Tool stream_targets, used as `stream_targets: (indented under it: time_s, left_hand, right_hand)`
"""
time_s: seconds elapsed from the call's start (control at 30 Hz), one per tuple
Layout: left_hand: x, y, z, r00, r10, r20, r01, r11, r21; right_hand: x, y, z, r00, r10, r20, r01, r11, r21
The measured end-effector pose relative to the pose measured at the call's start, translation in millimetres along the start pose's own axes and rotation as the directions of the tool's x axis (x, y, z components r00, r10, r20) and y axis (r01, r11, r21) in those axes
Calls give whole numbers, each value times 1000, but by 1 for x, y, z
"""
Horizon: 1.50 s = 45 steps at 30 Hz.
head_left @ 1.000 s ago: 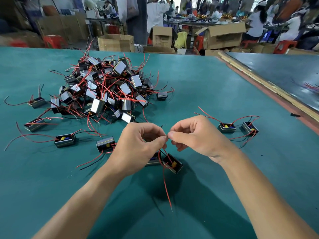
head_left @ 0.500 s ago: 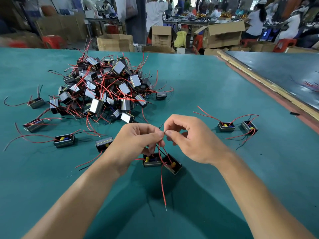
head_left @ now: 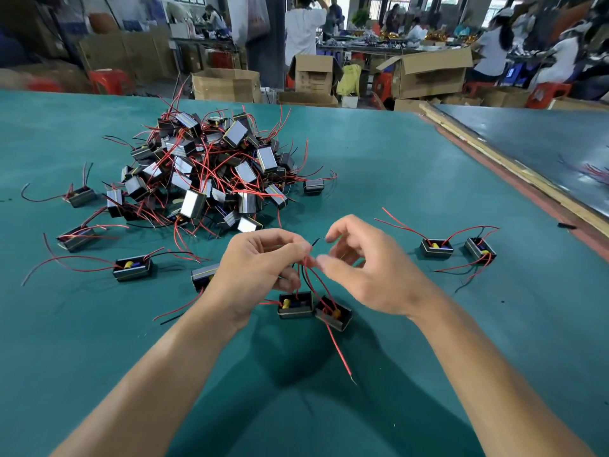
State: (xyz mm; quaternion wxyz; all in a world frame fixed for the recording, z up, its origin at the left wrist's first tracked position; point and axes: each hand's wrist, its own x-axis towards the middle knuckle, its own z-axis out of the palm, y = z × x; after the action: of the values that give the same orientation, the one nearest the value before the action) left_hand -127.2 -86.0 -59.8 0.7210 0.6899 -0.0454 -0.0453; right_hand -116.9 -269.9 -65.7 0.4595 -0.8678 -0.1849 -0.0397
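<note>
Two small black component boxes (head_left: pixel 295 306) (head_left: pixel 334 316) with red and black leads lie side by side on the green table (head_left: pixel 395 166), just below my hands. My left hand (head_left: pixel 260 268) pinches a bundle of their leads (head_left: pixel 308 275) between thumb and fingertips, and a black lead end pokes out to the right of it. Beside it, my right hand (head_left: pixel 365 272) is blurred, its thumb close to the leads and its index finger lifted off them. One long red lead (head_left: pixel 339 351) trails toward me.
A big pile of the same boxes (head_left: pixel 211 173) with tangled red leads sits at the back left, with several loose ones around it. Two more boxes (head_left: pixel 435 249) (head_left: pixel 479 250) lie to the right. A wooden strip (head_left: pixel 527 179) borders the table's right side.
My right hand has let go of the lead tips it pinched against my left fingers and has spread its fingers. Both hands have lifted slightly.
</note>
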Motion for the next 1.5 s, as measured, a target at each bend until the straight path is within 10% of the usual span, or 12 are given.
stream_targets:
  time_s: [0.13, 0.33, 0.47, 0.57, 0.67, 0.83, 1.03, 1.2, 1.33, 1.43, 1.5]
  left_hand:
    - [2, 0, 1, 997, 1, -73, -3, 999, -37]
    - [5, -4, 0, 999, 13, -46, -14, 999, -41]
    - [14, -7, -13, 950, 85, -300, -53, 992, 114]
    - [16, -9, -28, 866, 314, -389, -17, 796, 605]
    - [16, -10, -37, 922, 218, -319, 146, 569, 809]
    - [14, -15, -40, 944, 39, -328, 305, 280, 910]
    - [17, -20, -48, 947, 91, -307, 255, 364, 896]
    - [19, -19, -42, 934, 192, -302, 168, 510, 844]
    - [18, -18, -40, 925, 230, -303, 125, 568, 814]
    - [20, -20, -37, 935, 197, -295, 128, 589, 798]
    - [23, -21, -36, 949, 153, -276, 116, 646, 754]
  right_hand:
    - [-2, 3, 13, 967, 94, 236, -49, 980, -192]
    - [-1, 9, 35, 987, -11, 159, 73, 919, -387]
    - [9, 26, 11, 995, 80, -56, -98, 865, -491]
    - [17, 46, -15, 903, 191, -385, -373, 792, -483]
    - [20, 58, -35, 762, 262, -593, -554, 738, -385]
    - [20, 43, -27, 731, 135, -669, -436, 847, -305]
    - [20, 42, -18, 806, 259, -531, -484, 806, -341]
    - [22, 43, -31, 700, 258, -665, -536, 806, -252]
    - [16, 21, -25, 565, -60, -823, -260, 933, -247]
    - [13, 14, -5, 758, -286, -586, 103, 940, -326]
    - [13, 19, 9, 934, -189, -303, 109, 959, -263]
